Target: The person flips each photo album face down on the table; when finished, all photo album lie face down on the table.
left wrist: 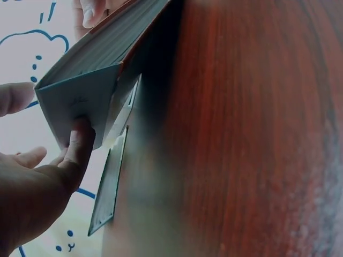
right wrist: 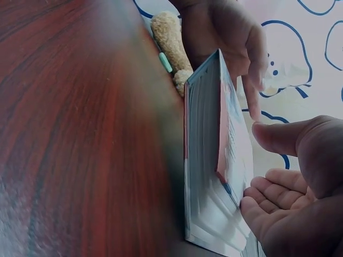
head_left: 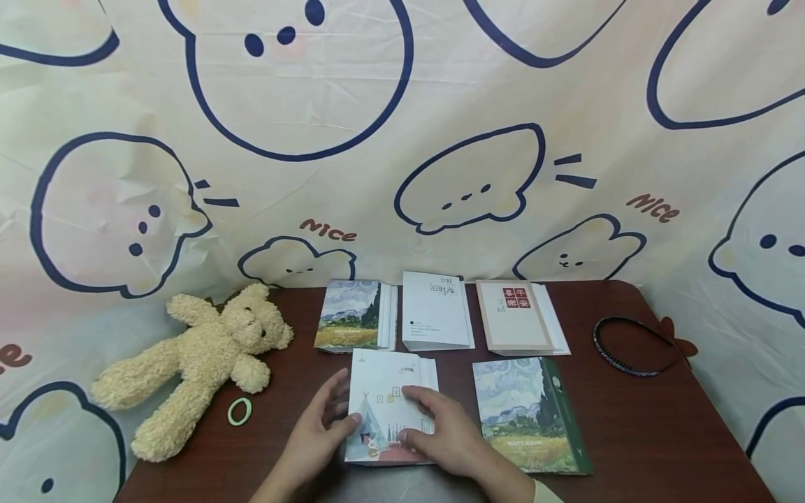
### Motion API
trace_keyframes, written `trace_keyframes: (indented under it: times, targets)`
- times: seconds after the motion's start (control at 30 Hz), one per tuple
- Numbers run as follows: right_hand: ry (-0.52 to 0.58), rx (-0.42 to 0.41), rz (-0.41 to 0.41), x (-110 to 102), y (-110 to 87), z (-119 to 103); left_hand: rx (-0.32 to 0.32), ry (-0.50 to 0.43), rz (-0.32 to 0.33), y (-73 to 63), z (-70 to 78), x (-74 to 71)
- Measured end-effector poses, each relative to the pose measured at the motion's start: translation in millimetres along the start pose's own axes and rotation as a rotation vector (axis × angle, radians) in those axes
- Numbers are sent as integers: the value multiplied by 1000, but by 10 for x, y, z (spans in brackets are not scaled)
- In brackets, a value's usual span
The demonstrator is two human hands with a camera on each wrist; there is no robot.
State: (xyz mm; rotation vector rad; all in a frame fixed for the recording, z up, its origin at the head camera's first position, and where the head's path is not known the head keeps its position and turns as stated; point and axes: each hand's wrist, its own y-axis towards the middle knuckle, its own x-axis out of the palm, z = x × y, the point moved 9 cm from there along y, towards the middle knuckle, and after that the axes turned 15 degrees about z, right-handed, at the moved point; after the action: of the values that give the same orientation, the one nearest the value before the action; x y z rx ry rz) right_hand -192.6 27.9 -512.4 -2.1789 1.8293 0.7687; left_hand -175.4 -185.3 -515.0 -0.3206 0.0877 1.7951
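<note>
A white photo album (head_left: 390, 412) with a printed tent lies at the front middle, between both hands. My left hand (head_left: 321, 426) is at its left side; a fingertip presses the spine (left wrist: 64, 107) and the thumb is by the cover's edge. Over the right part of the cover, my right hand (head_left: 449, 429) touches it with loosely bent fingers, the thumb apart from them. The right wrist view shows the page edges (right wrist: 203, 123) fanned slightly, with the right fingertips (right wrist: 252, 206) at the cover's edge. Right of it lies a landscape-painting photo album (head_left: 518, 412) with a green spine.
Three more albums stand along the back: a landscape one (head_left: 349, 314), a white one (head_left: 437, 311) and a cream one with red characters (head_left: 516, 318). A teddy bear (head_left: 214, 349) and a pale green ring (head_left: 240, 411) are on the left, a dark headband (head_left: 597, 342) on the right.
</note>
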Motion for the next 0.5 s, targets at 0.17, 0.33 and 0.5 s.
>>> trace_keyframes:
  times: [0.17,0.33,0.5]
  targets:
    - [60,10,-16,-34,7,-1,2,-31,-8,-10,48,1]
    - [197,33,-43,-47,8,3,5,-82,-29,-42,104,5]
    - [293,60,-52,-73,-1,22,42,-138,-69,-61,166,36]
